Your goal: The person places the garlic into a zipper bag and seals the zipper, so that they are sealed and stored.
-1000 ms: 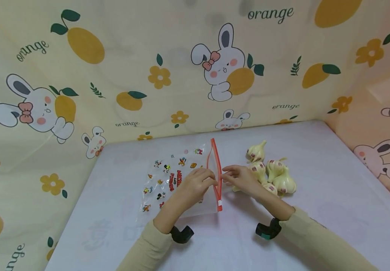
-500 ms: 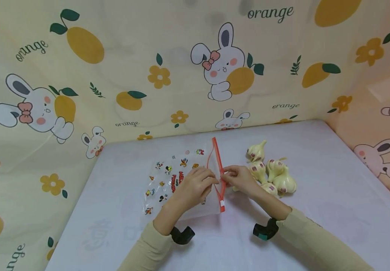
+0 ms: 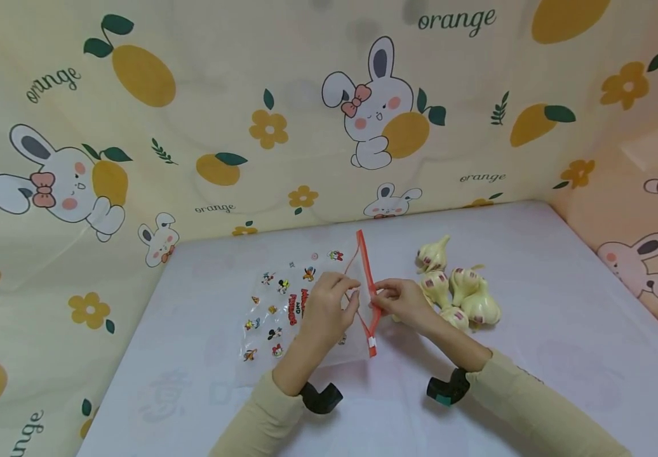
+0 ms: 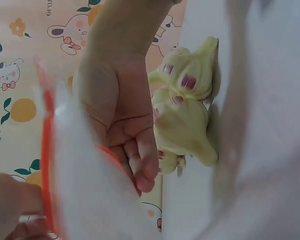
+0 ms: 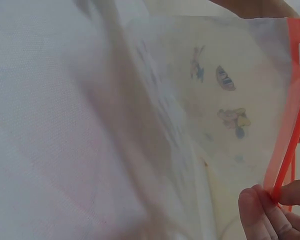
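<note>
My left hand [image 3: 324, 310] and right hand [image 3: 400, 301] each pinch one side of the orange zip edge of the clear cartoon plastic bag [image 3: 283, 304] on the white table [image 3: 535, 330]. I should pull gently apart, keeping it wide. It looks partly open, I think. Pale garlic bulbs [image 3: 460, 289] sit just beside.

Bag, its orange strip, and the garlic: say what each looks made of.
Bag: thin clear plastic film, glossy; the table shows through it and cartoon prints sit on it. Both hands pinch its mouth.
Orange strip: stiffer plastic, likely a zip seal; opaque, keeps a straight line.
Garlic: smooth, evenly pale yellow with neat purple patches; possibly moulded plastic replicas, though real bulbs cannot be ruled out.
</note>
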Motion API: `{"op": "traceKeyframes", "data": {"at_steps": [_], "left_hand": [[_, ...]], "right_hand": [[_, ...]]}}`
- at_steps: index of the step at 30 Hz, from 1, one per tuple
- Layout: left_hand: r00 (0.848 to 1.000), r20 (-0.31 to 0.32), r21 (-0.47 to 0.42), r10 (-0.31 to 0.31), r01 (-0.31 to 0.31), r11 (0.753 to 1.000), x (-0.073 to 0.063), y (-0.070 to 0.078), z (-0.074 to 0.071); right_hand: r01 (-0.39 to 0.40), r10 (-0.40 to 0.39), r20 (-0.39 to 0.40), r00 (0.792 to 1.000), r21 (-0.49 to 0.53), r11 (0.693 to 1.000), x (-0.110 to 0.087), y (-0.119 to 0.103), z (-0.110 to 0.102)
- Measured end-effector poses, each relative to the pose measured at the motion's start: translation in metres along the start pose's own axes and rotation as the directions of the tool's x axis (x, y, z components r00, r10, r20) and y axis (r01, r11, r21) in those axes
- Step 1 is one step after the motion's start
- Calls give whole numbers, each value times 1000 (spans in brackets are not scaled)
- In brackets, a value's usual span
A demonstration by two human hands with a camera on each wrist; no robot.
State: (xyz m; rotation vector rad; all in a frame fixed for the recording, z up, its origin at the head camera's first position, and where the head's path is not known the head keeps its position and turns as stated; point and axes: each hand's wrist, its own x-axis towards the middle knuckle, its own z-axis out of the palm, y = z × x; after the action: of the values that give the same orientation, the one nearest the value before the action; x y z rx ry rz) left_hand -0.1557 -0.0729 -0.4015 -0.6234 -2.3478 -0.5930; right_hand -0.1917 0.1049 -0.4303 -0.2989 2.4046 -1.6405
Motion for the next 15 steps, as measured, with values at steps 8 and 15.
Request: {"op": "traceKeyframes", "data": {"at_steps": [8, 15], "left_hand": [[929, 128, -82, -348, 359, 930, 2, 4, -6], [878, 247, -278, -411, 470, 837, 5, 5, -13]], "right_hand": [[-8, 8, -15, 1000, -7, 1000, -1, 1, 0], [-42, 42, -48, 998, 3, 999, -2, 0, -1]]}}
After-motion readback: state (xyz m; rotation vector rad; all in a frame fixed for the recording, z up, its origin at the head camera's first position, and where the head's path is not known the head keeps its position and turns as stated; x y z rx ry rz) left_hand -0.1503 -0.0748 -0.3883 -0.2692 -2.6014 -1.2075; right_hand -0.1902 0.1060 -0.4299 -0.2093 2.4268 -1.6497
